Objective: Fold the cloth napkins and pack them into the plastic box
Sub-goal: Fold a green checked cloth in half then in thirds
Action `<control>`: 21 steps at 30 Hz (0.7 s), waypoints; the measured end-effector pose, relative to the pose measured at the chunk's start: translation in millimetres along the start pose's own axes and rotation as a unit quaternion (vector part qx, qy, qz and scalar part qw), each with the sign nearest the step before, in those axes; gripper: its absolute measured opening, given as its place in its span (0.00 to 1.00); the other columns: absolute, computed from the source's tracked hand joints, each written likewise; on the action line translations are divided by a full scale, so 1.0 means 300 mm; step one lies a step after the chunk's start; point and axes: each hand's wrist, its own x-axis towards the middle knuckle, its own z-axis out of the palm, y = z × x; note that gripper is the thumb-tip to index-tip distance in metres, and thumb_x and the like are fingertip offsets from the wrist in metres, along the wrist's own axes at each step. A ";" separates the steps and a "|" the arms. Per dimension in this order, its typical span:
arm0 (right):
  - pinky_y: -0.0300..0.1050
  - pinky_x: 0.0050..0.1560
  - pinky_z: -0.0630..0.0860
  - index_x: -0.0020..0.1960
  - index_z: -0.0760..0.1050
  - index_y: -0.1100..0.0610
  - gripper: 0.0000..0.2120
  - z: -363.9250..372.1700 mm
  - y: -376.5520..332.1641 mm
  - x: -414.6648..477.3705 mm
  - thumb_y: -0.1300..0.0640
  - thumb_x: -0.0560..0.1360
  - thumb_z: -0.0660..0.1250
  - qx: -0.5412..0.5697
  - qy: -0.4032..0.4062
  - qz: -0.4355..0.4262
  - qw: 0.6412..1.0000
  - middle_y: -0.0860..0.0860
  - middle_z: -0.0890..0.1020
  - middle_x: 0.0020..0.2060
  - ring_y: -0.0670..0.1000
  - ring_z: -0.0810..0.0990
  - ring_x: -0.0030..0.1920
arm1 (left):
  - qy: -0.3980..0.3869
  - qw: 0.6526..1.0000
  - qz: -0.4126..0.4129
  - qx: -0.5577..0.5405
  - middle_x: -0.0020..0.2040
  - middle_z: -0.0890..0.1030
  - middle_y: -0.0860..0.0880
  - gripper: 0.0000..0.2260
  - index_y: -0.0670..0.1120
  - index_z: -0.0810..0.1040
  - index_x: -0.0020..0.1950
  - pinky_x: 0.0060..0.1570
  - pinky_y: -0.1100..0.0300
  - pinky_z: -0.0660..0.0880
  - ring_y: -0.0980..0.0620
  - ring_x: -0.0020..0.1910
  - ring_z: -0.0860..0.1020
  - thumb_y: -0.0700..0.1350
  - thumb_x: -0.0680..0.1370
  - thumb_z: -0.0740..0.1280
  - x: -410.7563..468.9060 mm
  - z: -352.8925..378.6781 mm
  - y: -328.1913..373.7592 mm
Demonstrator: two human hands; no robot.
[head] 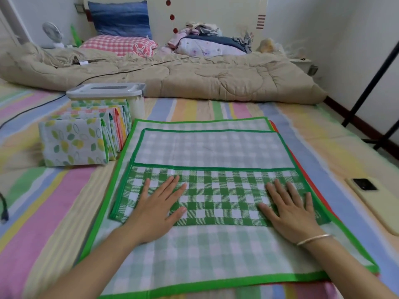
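Your left hand (pixel 155 210) and right hand (pixel 291 210) both lie flat, fingers straight and slightly spread, gripping nothing. They press on the dark band of the green checked napkin (pixel 216 147), one toward each end, probably to set the folded layer flat along its whole width. That napkin rests on a stack of unfolded napkins (pixel 302 169) whose red edge peeks out on the right, so the next piece is already under your palms. To the left, the folded napkins (pixel 75 143) stand in a row just beside the plastic box (pixel 108 91) on the bed (pixel 43 201). Its lid is on, so packing looks not yet begun.
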 end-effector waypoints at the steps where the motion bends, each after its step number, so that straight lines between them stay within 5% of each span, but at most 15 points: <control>1: 0.61 0.74 0.32 0.77 0.34 0.39 0.39 -0.002 -0.004 0.002 0.27 0.68 0.33 0.005 0.000 -0.001 1.000 0.39 0.34 0.75 0.48 0.31 0.76 | -0.010 1.000 -0.002 -0.016 0.77 0.28 0.61 0.33 0.63 0.35 0.78 0.74 0.41 0.29 0.63 0.74 0.27 0.71 0.74 0.32 0.003 -0.008 -0.006; 5: 0.60 0.75 0.34 0.78 0.37 0.39 0.39 -0.011 0.001 -0.015 0.27 0.71 0.39 0.019 0.001 0.004 1.000 0.42 0.35 0.77 0.52 0.30 0.76 | -0.042 0.991 0.001 -0.129 0.77 0.37 0.66 0.38 0.65 0.46 0.79 0.75 0.46 0.30 0.66 0.76 0.35 0.76 0.71 0.33 -0.015 -0.053 -0.021; 8: 0.58 0.76 0.35 0.78 0.36 0.41 0.40 -0.001 0.009 -0.053 0.27 0.72 0.42 0.009 -0.002 0.013 1.000 0.47 0.34 0.77 0.54 0.30 0.76 | -0.068 0.980 0.000 -0.186 0.78 0.44 0.66 0.22 0.63 0.55 0.79 0.77 0.52 0.34 0.66 0.77 0.43 0.60 0.84 0.47 -0.062 -0.099 -0.032; 10: 0.57 0.76 0.35 0.78 0.35 0.41 0.41 0.001 0.021 -0.082 0.26 0.70 0.40 0.001 -0.003 0.016 1.000 0.47 0.34 0.77 0.54 0.30 0.76 | -0.036 0.979 0.000 -0.202 0.77 0.48 0.66 0.19 0.62 0.61 0.77 0.77 0.60 0.41 0.67 0.77 0.46 0.53 0.85 0.54 -0.102 -0.097 -0.058; 13: 0.57 0.76 0.35 0.78 0.35 0.41 0.46 0.012 0.026 -0.113 0.22 0.64 0.33 0.001 -0.002 0.020 1.000 0.47 0.34 0.77 0.54 0.31 0.76 | 0.065 0.985 0.006 -0.162 0.78 0.53 0.66 0.21 0.60 0.65 0.76 0.77 0.58 0.52 0.66 0.77 0.49 0.60 0.83 0.52 -0.160 -0.036 -0.090; 17: 0.61 0.74 0.32 0.77 0.36 0.39 0.48 0.027 0.018 -0.121 0.20 0.62 0.29 0.012 0.004 0.031 0.999 0.45 0.36 0.78 0.52 0.32 0.77 | 0.113 0.989 0.015 -0.096 0.80 0.52 0.62 0.28 0.58 0.56 0.80 0.79 0.52 0.42 0.65 0.78 0.45 0.63 0.82 0.41 -0.194 0.037 -0.077; 21: 0.65 0.72 0.31 0.77 0.37 0.38 0.45 0.021 0.021 -0.133 0.23 0.63 0.36 0.024 0.003 0.034 0.999 0.44 0.37 0.78 0.51 0.33 0.77 | 0.127 0.962 -0.035 -0.241 0.77 0.61 0.63 0.21 0.63 0.67 0.72 0.78 0.57 0.39 0.64 0.78 0.52 0.63 0.82 0.48 -0.164 0.019 -0.099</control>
